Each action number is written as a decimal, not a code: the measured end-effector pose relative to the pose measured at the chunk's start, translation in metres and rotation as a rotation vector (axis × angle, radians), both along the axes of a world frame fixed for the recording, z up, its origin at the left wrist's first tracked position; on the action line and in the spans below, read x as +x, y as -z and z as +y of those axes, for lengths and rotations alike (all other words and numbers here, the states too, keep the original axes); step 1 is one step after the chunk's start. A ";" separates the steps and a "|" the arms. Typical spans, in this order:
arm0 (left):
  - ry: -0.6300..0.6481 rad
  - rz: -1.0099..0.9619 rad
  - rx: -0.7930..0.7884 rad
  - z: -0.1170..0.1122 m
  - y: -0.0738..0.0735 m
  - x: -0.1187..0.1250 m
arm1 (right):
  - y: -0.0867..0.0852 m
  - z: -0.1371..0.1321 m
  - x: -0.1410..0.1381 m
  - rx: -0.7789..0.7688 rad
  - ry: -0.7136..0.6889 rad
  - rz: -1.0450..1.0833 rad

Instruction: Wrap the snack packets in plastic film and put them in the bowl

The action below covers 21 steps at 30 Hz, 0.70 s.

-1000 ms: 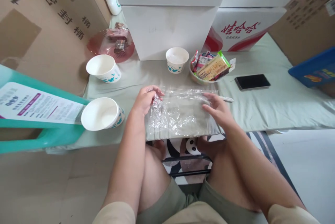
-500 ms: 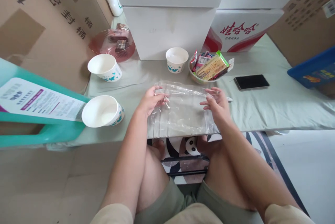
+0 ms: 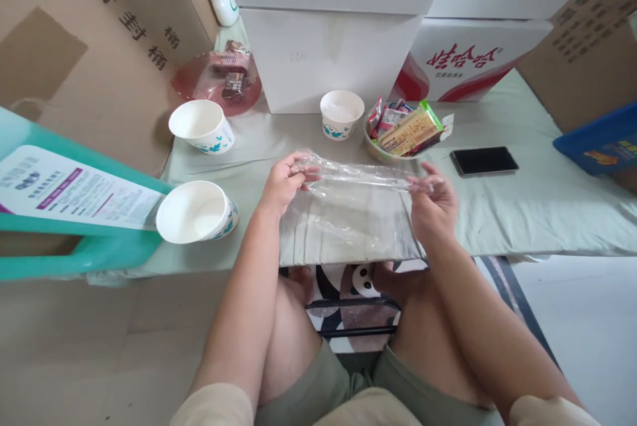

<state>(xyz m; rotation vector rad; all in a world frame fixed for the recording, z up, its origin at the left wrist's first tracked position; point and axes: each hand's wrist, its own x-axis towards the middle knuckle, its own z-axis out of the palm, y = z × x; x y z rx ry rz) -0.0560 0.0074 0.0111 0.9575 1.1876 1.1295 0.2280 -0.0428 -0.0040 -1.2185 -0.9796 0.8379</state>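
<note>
A clear plastic bag [image 3: 343, 213] is stretched between my two hands over the front edge of the cloth-covered table. My left hand [image 3: 286, 184] pinches its upper left corner between thumb and fingers. At the upper right corner my right hand [image 3: 434, 204] grips the bag, its fingers curled and a little blurred. The bag's top edge is pulled into a taut fold, while its lower part hangs loose near the cloth. Just beyond the bag stand a paper bowl [image 3: 342, 115] and a bowl of wrapped snacks [image 3: 405, 131].
Two more paper bowls, a far one [image 3: 202, 127] and a near one [image 3: 196, 212], stand at left beside a green jug [image 3: 89, 197]. A red plastic basket [image 3: 216, 84] sits behind them. White boxes [image 3: 328, 58] line the back. A phone [image 3: 484, 161] lies at right.
My right hand has moved to the right and its fingers have closed on the bag. The bag's upper edge is now drawn tight. My left hand has barely moved.
</note>
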 end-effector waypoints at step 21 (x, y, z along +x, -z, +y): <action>-0.117 -0.202 0.073 0.003 -0.006 -0.006 | -0.011 0.000 0.013 -0.316 0.002 0.032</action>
